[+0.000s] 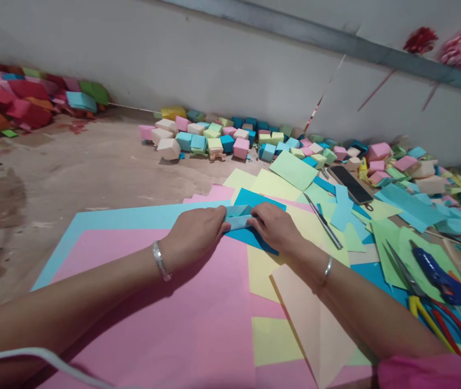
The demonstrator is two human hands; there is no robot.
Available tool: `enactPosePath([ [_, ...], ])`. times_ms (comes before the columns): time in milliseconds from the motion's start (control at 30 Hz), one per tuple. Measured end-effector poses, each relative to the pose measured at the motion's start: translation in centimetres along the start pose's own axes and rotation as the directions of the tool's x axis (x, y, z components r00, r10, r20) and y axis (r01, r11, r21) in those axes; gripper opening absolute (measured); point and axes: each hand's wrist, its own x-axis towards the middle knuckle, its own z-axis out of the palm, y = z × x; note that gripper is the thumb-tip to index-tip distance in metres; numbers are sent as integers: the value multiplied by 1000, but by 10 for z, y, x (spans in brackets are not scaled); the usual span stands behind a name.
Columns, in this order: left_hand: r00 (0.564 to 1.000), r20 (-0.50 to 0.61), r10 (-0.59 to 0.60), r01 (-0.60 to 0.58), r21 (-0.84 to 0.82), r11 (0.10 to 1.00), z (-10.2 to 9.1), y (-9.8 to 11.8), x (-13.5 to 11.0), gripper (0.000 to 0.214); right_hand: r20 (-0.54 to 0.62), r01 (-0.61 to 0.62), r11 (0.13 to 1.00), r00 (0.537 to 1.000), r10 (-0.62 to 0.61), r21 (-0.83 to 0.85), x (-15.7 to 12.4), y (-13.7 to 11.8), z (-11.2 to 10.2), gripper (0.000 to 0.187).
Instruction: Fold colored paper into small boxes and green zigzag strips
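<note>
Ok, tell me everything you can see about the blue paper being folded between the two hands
The blue paper is a thin, matte sheet, deep blue on its flat part with a paler blue folded strip across the middle. It lies flat on the pink sheet and the yellow sheet. The left hand and right hand press the folded strip from either side, covering its ends.

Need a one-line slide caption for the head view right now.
Left hand and right hand press a blue folded paper on pink sheets, scissors nearby.

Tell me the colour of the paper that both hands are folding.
Blue: the folded paper shows a lighter blue on its flaps, seen best in the head view.
</note>
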Motion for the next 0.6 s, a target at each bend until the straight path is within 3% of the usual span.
enactPosePath([
  [233, 1000, 4, -8, 8, 70, 997, 2, -2, 2, 25, 37, -26, 1000, 999, 25, 8, 1, -2, -3, 10],
  [400, 1000, -13, -11, 12, 64, 998, 3, -3, 3, 24, -31, -27, 995, 999, 24, -92, 1, -1, 5, 11],
  [500, 1000, -14, -21, 22, 33, 999, 3, -3, 4, 21, -126, 39, 978, 990, -66, -203, -3, -1, 8, 14],
  [600, 998, 28, -54, 54, 17, 998, 2, -2, 5, 22, -128, 208, 941, 960, -248, -269, -10, -8, 8, 18],
])
